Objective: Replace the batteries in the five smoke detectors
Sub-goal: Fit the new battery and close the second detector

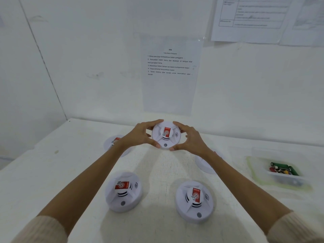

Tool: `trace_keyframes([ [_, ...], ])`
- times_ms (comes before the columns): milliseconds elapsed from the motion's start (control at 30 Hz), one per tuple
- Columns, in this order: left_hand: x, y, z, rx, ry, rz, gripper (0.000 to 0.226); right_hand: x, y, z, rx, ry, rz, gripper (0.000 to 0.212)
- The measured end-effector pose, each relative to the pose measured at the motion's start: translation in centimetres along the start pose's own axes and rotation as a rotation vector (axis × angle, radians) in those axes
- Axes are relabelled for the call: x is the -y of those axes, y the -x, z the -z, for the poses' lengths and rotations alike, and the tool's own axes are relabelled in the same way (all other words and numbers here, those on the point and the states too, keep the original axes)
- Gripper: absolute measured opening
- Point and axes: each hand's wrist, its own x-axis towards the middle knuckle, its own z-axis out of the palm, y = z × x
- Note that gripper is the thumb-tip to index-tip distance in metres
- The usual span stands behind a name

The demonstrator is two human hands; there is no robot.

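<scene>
Several round white smoke detectors with red labels lie on the white table [52, 172]. The far middle detector [165, 135] is gripped from both sides: my left hand [138, 135] holds its left rim and my right hand [190, 139] its right rim, fingers curled around the edge. Two more detectors sit closer to me, the near-left detector [123, 191] and the near-right detector [194, 200]. The far-left detector [114, 142] is partly hidden behind my left wrist. The right detector [203, 163] is mostly covered by my right forearm.
A clear plastic container [282, 172] with green and other coloured batteries stands at the right of the table. A printed instruction sheet [170, 72] hangs on the wall behind, with more papers [254, 18] at the upper right. A wall corner closes off the left side.
</scene>
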Motion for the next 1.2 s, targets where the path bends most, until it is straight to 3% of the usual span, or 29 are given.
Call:
trace_keyframes([
  [133,1.1,0.7,-0.9,0.036,-0.06,0.062,0.089,-1.0,0.4,-1.4,0.108,0.068,-0.079,0.097],
  [300,1.8,1.3,-1.5,0.129,-0.126,0.071,0.066,-1.8,1.4,-2.7,0.212,0.096,-0.169,0.097],
  [600,3.4,1.2,-1.8,0.181,-0.156,0.11,0.066,-2.3,1.2,-3.8,0.229,0.136,-0.184,0.118],
  [833,3.9,1.0,-2.0,0.178,-0.165,0.134,0.073,-3.0,1.2,-4.1,0.189,0.148,-0.183,0.109],
  [1033,4.4,1.0,-2.0,0.214,-0.168,0.128,0.072,-5.4,0.6,-5.0,0.217,0.202,-0.206,0.122],
  [1100,4.4,1.0,-1.9,0.207,-0.169,0.135,0.076,-3.4,1.1,-4.2,0.223,0.221,-0.189,0.117],
  [1200,4.0,1.3,-1.2,0.113,-0.12,0.146,0.081,-0.8,1.5,-3.3,0.185,0.162,-0.192,0.089],
])
